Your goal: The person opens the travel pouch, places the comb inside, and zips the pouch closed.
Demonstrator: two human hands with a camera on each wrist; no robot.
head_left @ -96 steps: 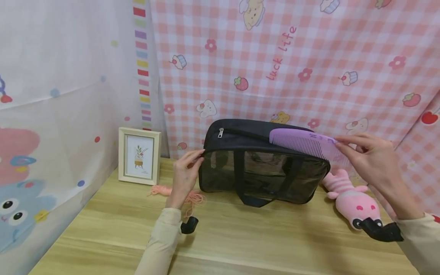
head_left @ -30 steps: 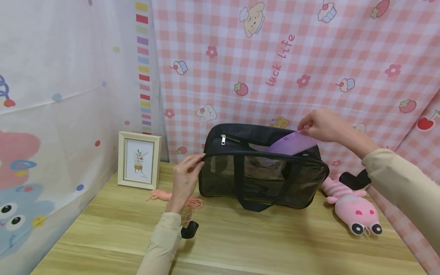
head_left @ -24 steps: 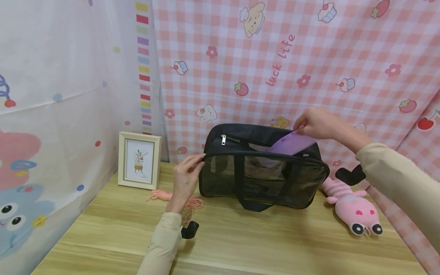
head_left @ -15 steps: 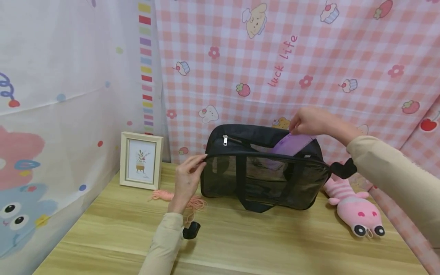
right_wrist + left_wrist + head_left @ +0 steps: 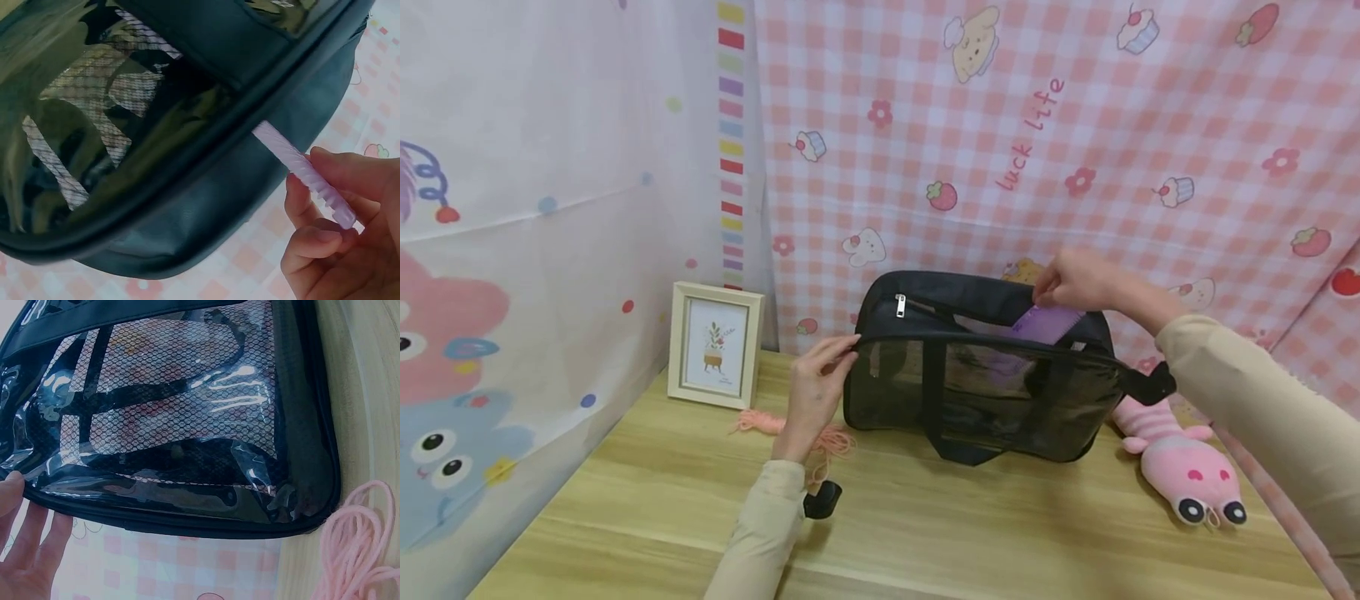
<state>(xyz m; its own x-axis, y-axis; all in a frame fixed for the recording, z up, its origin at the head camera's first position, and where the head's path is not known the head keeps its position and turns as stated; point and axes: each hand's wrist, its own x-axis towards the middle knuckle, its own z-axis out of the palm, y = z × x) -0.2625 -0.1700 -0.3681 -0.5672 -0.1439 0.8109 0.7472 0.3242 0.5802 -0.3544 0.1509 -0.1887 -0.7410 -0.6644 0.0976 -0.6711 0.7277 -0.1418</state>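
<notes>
A black toiletry bag with see-through front and hanging strap handles stands upright on the table, its top zipper partly undone. At its upper left corner, my left hand pinches the edge between thumb and fingers; the left wrist view shows the thumb and fingers on opposite sides of that edge. My right hand holds a purple comb over the bag's right part. The comb slants down through the opening, its lower part showing faintly behind the clear panel. In the right wrist view, thumb and fingers pinch the comb's end.
To the left stands a cream picture frame, with a bundle of peach cord partly behind my left wrist. A pink plush toy lies right of the bag. A pink checked cloth hangs behind the table.
From above the bag's right end, the comb has moved left and down into the opening, with my right hand still pinching it. My left hand has stayed at the bag's corner.
</notes>
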